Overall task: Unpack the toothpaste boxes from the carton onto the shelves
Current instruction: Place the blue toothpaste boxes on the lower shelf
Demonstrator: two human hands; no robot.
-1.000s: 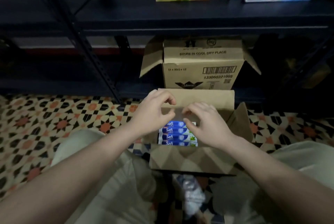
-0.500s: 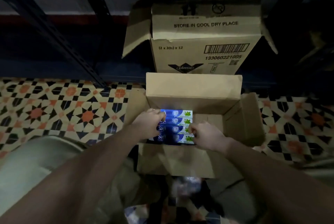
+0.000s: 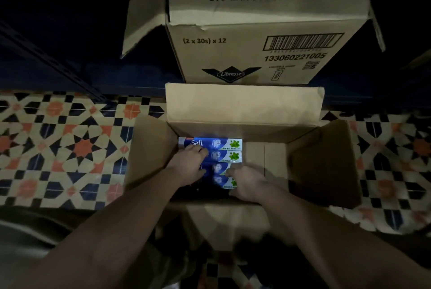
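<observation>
An open brown carton [image 3: 245, 106] stands on the floor between my knees, flaps spread. Inside at its left lies a row of several blue, white and green Safi toothpaste boxes [image 3: 224, 144]. My left hand [image 3: 189, 162] reaches down onto the left ends of the boxes, fingers curled over them. At the right ends of the nearer boxes my right hand [image 3: 247, 181] does the same, fingers wrapped around their ends. The nearest boxes are partly hidden under both hands. The carton's right half shows bare cardboard floor.
A larger open carton [image 3: 256, 51] printed "STORE IN COOL DRY PLACE" stands just behind, under the dark metal shelving [image 3: 58, 62]. Patterned floor tiles [image 3: 70, 148] spread to the left and right. My knees fill the lower corners.
My view dropped from the shelf to the carton. Both hands went from hovering above the opening down into it and now sit on the ends of the toothpaste boxes.
</observation>
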